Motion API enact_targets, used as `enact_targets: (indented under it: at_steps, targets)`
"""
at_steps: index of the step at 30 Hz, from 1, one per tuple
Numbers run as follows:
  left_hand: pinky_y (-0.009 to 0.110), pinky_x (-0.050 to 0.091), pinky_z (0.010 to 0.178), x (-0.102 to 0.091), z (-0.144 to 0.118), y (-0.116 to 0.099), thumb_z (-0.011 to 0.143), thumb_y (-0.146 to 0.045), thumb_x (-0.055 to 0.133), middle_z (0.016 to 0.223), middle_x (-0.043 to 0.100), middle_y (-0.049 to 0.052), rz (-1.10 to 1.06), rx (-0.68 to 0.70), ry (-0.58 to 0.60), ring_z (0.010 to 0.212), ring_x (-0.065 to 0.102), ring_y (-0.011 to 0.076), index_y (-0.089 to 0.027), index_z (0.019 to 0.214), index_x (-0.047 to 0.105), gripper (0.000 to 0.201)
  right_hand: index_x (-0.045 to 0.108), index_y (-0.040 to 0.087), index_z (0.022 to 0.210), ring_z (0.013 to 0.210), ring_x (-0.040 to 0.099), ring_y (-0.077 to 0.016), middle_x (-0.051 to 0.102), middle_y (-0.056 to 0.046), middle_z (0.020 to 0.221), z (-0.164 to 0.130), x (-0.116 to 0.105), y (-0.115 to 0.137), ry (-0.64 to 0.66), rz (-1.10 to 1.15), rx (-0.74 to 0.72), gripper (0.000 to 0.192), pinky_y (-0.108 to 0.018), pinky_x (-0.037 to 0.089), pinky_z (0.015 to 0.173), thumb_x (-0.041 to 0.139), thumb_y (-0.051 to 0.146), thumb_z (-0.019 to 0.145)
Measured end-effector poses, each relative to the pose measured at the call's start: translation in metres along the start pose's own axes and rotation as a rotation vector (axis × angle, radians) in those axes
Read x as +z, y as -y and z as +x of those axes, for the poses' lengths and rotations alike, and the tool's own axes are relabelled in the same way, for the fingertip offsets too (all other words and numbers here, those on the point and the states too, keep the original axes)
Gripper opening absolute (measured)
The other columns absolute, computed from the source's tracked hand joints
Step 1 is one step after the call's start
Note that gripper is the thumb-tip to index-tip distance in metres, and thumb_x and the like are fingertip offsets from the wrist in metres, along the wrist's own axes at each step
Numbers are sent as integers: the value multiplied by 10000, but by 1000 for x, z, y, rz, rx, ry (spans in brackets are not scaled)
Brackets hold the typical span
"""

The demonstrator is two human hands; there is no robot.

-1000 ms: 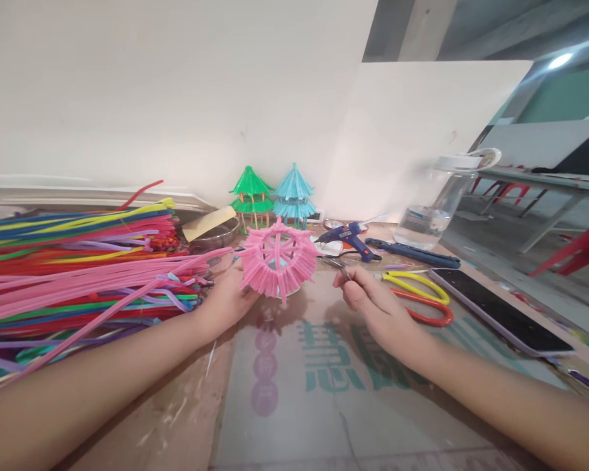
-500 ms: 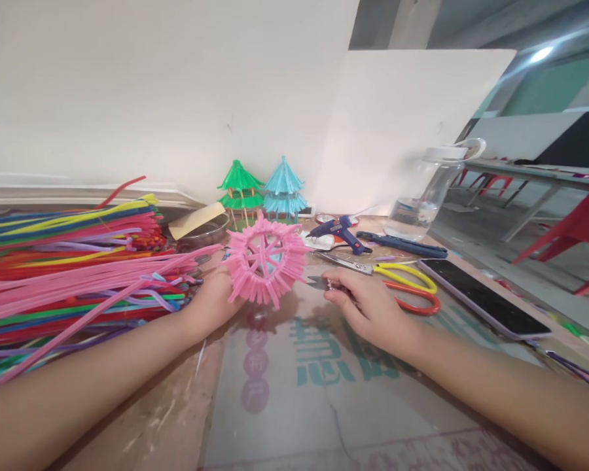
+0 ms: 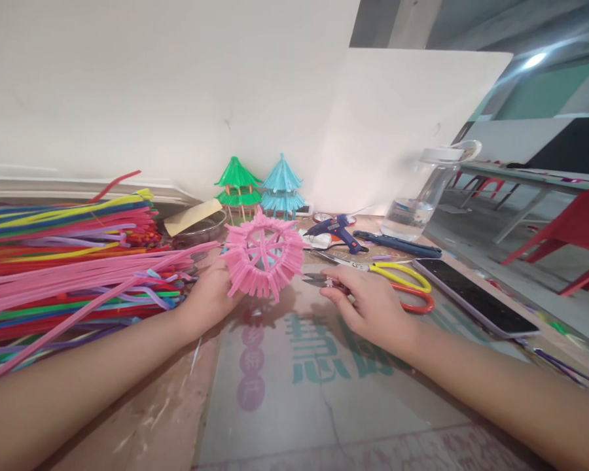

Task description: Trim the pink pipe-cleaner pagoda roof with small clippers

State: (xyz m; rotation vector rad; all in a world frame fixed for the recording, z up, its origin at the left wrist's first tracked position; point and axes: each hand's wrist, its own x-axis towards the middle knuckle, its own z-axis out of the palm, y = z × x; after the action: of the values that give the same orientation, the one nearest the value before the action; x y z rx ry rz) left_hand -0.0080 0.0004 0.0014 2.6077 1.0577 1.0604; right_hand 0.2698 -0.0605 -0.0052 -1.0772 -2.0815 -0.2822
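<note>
— What do the hands hold?
— The left hand (image 3: 207,296) is closed around a pink straw roof (image 3: 262,255), tilted up just above the counter (image 3: 294,392). The right hand (image 3: 368,304) pinches small metal snips (image 3: 319,281), tips pointing at the roof's fringe, just beside it.
— And around them?
— A heap of coloured straws (image 3: 69,261) lies to the left; yellow-and-red scissors (image 3: 397,281), a blue glue gun (image 3: 336,230) and a phone (image 3: 474,297) to the right. Green (image 3: 236,183) and blue pagodas (image 3: 282,183) stand by the wall.
</note>
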Motion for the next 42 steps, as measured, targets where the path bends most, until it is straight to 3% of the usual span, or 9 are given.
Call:
enact_targets:
  at_steps: [7,12,19,42]
  targets:
    - [462,532,929,2,0,14,934,-306,455,1025,749,105,171,112,-27,1039,672,298,-199,912,718,285,709,157,1007,680,704,-237,746,-101,767,2,-1,-5,-53,-132,-55,375,-306,473,581,414,385,1046]
    - [484,515,931,3,-2,19,937,-323,482,943,741,109,242,93,0,1008,668,306,-197,795,704,293,707,163,995,678,705,-227,749,-95,763,3,-1,-6,-43,-169,-66,400,-300,472,584,386,393,1057]
    - [494,489,984,2,-2,16,941,-358,502,1015,735,113,204,87,-5,1099,645,321,-202,856,716,278,709,170,959,664,695,-222,727,-86,725,2,0,-10,-42,-166,-62,385,-290,455,576,402,382,1055]
    - [451,524,937,4,-3,17,928,-293,506,987,741,96,227,103,1,1040,661,292,-204,865,726,246,707,187,973,685,698,-227,732,-80,741,2,0,-9,-46,-159,-56,335,-299,478,605,438,376,1038]
